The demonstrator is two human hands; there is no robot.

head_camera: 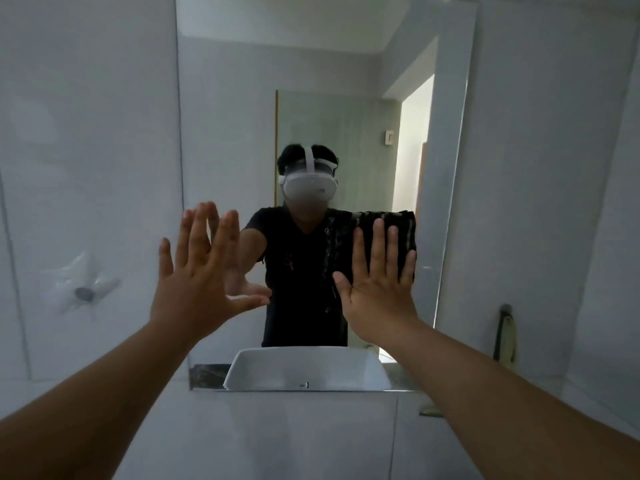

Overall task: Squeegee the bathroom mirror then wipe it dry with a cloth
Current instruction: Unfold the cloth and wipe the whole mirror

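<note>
The bathroom mirror hangs on the white tiled wall straight ahead. I hold both hands up in front of it with the fingers spread. My left hand holds nothing and is over the mirror's lower left. Over its lower right, my right hand is flat and also holds nothing. A dark striped cloth shows in the reflection behind my right fingers and seems draped over my shoulder. A dark-handled tool with a yellowish part hangs on the wall right of the mirror; I cannot tell whether it is the squeegee.
The mirror reflects a white basin and an open doorway. A plastic-wrapped wall fitting sticks out on the left. A small yellowish object lies on a ledge at lower right. The wall corner on the right is close.
</note>
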